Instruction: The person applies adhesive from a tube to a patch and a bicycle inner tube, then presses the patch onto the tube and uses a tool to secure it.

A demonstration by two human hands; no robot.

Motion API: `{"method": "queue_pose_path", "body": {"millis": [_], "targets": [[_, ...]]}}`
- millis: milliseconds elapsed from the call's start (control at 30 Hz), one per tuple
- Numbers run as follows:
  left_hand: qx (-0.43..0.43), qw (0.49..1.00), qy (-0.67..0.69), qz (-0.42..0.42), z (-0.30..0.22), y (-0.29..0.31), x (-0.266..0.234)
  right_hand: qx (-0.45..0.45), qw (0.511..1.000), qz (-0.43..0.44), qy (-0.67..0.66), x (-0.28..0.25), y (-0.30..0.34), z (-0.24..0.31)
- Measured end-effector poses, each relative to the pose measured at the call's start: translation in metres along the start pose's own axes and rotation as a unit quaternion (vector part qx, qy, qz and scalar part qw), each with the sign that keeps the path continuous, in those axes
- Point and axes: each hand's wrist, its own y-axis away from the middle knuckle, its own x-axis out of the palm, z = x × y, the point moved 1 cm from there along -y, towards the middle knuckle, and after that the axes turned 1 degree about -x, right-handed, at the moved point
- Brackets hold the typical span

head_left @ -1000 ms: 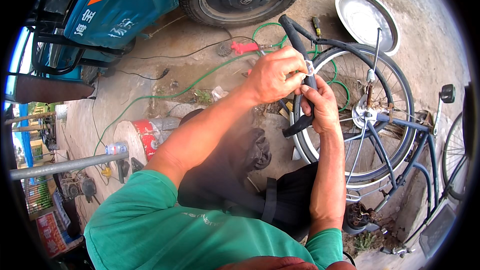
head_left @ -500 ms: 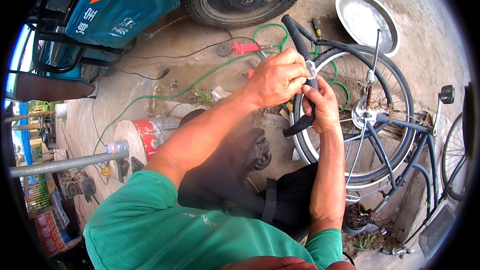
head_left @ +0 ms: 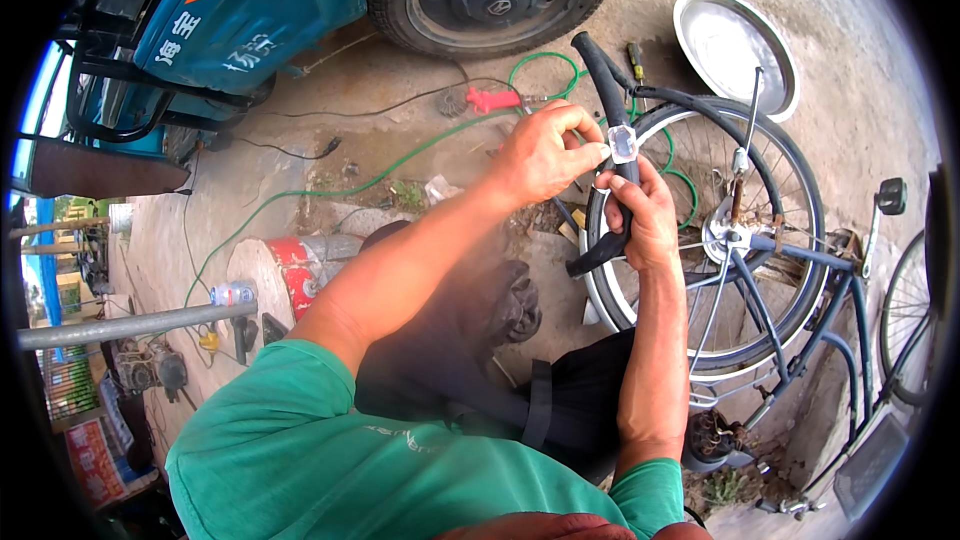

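Observation:
A black bicycle inner tube point(head_left: 601, 75), pulled out of the wheel, runs up past my hands. On it lies a pale, clear-edged patch point(head_left: 622, 144) with a dark middle. My right hand point(head_left: 645, 215) grips the tube just below the patch, thumb on top and fingers behind. Close to the patch's left edge, the thumb and fingers of my left hand point(head_left: 548, 152) are pinched together; whatever they may hold is too small to make out. The bicycle wheel point(head_left: 803, 180), with white-edged tire, stands behind the tube.
A metal basin point(head_left: 700, 40) and a screwdriver point(head_left: 635, 60) lie beyond the wheel. A green hose point(head_left: 400, 162) and a red-handled tool point(head_left: 492, 100) are on the ground. A blue vehicle's wheel point(head_left: 490, 0) stands at the back. A red-and-white drum point(head_left: 290, 275) sits at left.
My left hand's fingers have drawn back slightly to the left off the patch, so more of it shows. My right hand still grips the tube in nearly the same place.

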Motion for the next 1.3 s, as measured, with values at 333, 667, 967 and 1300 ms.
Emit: {"method": "queue_pose_path", "body": {"millis": [333,667,967,1300], "targets": [[0.196,0.971,-0.131,-0.036,-0.017,0.008,0.008,-0.009,1.000,0.016,0.004,0.003,0.000,-0.003],[0.198,0.972,-0.120,-0.028,-0.020,0.006,0.003,-0.012,1.000,0.016,-0.011,0.001,-0.002,-0.002],[0.228,0.965,-0.126,-0.034,-0.016,0.004,0.012,-0.013,0.999,0.022,-0.025,0.000,-0.001,-0.003],[0.073,0.997,0.027,-0.019,-0.014,-0.002,0.004,0.002,0.999,0.036,-0.017,-0.002,0.000,0.000]]}}
